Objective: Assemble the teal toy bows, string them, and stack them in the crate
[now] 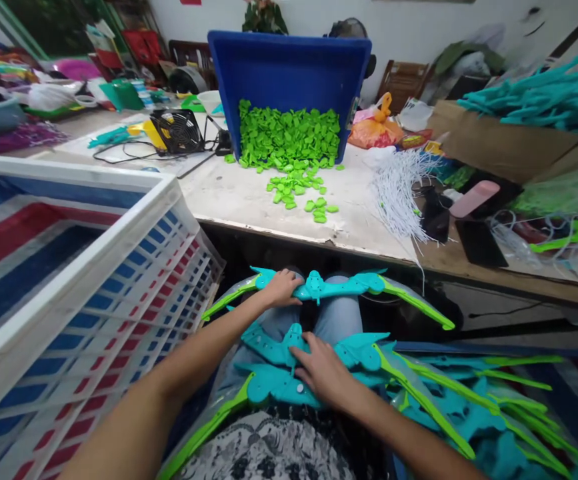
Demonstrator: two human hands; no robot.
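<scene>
A teal toy bow [341,287] with lime-green limb ends lies across my knees. My left hand [283,288] grips it just left of its raised centre piece. Closer to my body, more toy bows of the same kind lie across my lap, with one [273,387] nearest my waist. My right hand [326,370] has its fingers curled over the middle of these lap bows; its palm side is hidden. To the right, a pile of similar bows [499,400] fills a container beside my legs.
A blue bin [289,67] tipped toward me spills green plastic pieces [289,137] onto the table [249,200]. White strings [401,190], a phone [481,242] and a box of teal parts [543,100] are at right. A white crate [169,233] stands left; a fan [176,130] sits behind.
</scene>
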